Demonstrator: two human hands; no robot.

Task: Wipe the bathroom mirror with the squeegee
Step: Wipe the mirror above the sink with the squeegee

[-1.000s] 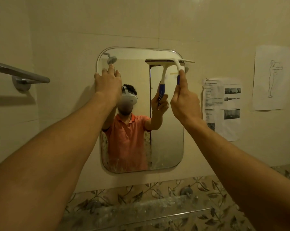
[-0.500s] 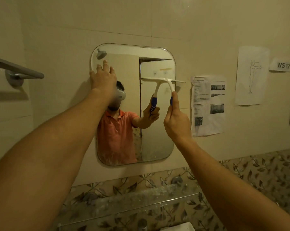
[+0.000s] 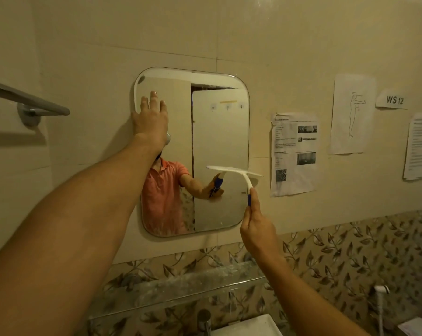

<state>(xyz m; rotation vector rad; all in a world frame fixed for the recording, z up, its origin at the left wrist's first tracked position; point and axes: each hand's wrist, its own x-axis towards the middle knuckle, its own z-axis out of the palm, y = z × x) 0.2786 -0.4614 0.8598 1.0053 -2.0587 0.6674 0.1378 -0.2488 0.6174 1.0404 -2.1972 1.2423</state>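
The bathroom mirror [image 3: 219, 132], a rounded rectangle, hangs on the beige tiled wall. My right hand [image 3: 257, 229] grips the blue handle of a white squeegee [image 3: 236, 171]. Its blade lies level against the lower right part of the glass and reaches just past the mirror's right edge. My left hand [image 3: 150, 118] rests flat, fingers spread, on the mirror's upper left part near its edge. The glass reflects a person in an orange shirt and the squeegee handle.
A metal towel bar [image 3: 28, 103] juts from the wall at left. Printed sheets [image 3: 294, 154] and a "WS 12" label [image 3: 394, 100] hang right of the mirror. Below are a glass shelf [image 3: 180, 287], a tap [image 3: 205, 321], a white basin [image 3: 248, 327] and a hand sprayer [image 3: 382, 291].
The squeegee has travelled down the right side of the mirror, from its top edge to its lower part. My left hand has stayed on the upper left of the glass.
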